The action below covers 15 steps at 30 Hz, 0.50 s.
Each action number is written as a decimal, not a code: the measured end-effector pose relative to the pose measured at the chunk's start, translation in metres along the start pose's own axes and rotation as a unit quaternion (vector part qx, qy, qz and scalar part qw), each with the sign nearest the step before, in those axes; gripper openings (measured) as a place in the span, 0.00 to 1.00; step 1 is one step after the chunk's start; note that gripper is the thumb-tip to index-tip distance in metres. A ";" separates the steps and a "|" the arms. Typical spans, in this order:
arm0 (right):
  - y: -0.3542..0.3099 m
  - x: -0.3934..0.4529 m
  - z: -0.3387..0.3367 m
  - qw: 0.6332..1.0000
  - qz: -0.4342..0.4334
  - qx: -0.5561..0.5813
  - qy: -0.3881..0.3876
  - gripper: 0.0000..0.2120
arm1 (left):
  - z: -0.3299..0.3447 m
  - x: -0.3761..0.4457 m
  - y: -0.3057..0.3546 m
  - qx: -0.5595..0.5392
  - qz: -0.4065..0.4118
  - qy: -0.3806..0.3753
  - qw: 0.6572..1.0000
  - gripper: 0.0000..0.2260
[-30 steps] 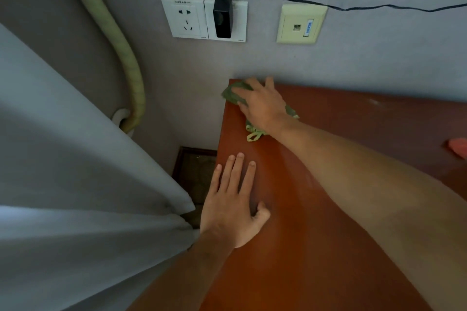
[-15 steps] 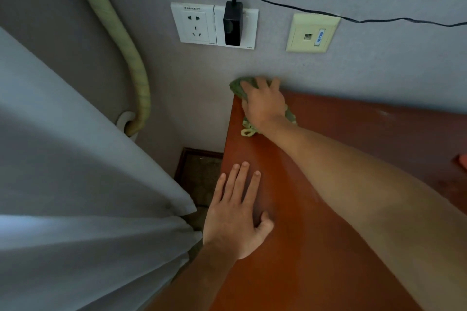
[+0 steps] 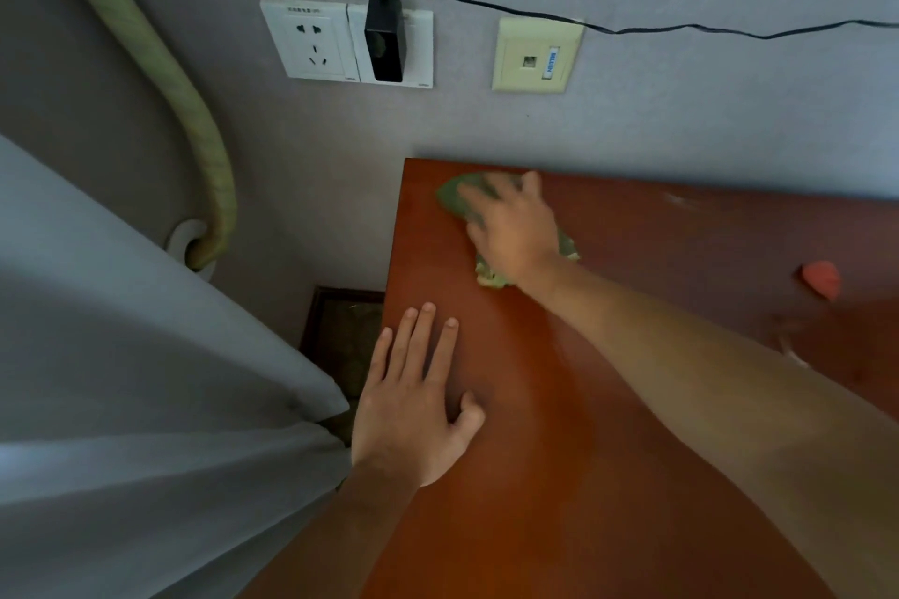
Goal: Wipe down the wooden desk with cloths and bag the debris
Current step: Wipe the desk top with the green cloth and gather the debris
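Your right hand (image 3: 515, 229) lies flat on the green cloth (image 3: 457, 197), fingers spread and pressing it to the wooden desk (image 3: 559, 428) near the far left corner, close to the wall. Cloth shows past the fingertips and under the wrist. Your left hand (image 3: 413, 409) rests palm-down, fingers straight, at the desk's left edge, holding nothing. A red cloth (image 3: 821, 277) lies well apart, to the right.
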State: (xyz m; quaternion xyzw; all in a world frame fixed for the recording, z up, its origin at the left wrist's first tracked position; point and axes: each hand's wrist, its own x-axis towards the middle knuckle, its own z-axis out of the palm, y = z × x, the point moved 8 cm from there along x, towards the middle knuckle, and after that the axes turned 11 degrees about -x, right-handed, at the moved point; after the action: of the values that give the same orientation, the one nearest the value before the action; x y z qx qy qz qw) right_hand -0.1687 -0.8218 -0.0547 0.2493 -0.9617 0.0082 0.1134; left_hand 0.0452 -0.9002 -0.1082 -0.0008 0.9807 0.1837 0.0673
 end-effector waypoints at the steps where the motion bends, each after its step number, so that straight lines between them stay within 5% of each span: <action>1: -0.019 -0.016 -0.003 0.997 -0.077 0.010 0.017 0.20 | 0.000 0.000 0.000 0.002 0.000 0.000 1.000 0.39; 3: -0.046 -0.048 -0.007 0.973 -0.228 0.011 0.018 0.20 | 0.000 0.000 -0.001 0.005 -0.001 -0.001 1.000 0.39; 5: -0.044 -0.046 -0.008 0.960 -0.281 0.002 -0.006 0.21 | 0.000 0.000 -0.002 0.007 -0.001 -0.001 1.000 0.39; 7: -0.017 -0.019 -0.005 0.980 -0.194 -0.028 -0.033 0.21 | 0.000 0.000 -0.001 0.008 0.000 0.003 1.000 0.38; 11: 0.079 0.006 -0.004 0.978 0.180 -0.049 -0.093 0.20 | 0.001 -0.001 -0.002 0.009 0.004 0.012 1.000 0.38; 13: 0.099 -0.010 -0.007 0.965 0.241 -0.059 -0.086 0.20 | 0.002 0.000 -0.003 0.010 0.005 0.014 1.000 0.38; 15: 0.091 -0.019 -0.007 0.974 0.208 -0.064 -0.069 0.21 | 0.002 0.000 -0.002 0.009 0.005 0.015 1.000 0.38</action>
State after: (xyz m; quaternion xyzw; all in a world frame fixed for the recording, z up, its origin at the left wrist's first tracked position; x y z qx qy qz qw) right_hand -0.1949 -0.7326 -0.0483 0.0361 -0.9965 -0.0474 0.0584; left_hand 0.0459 -0.9017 -0.1108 0.0019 0.9832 0.1749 0.0516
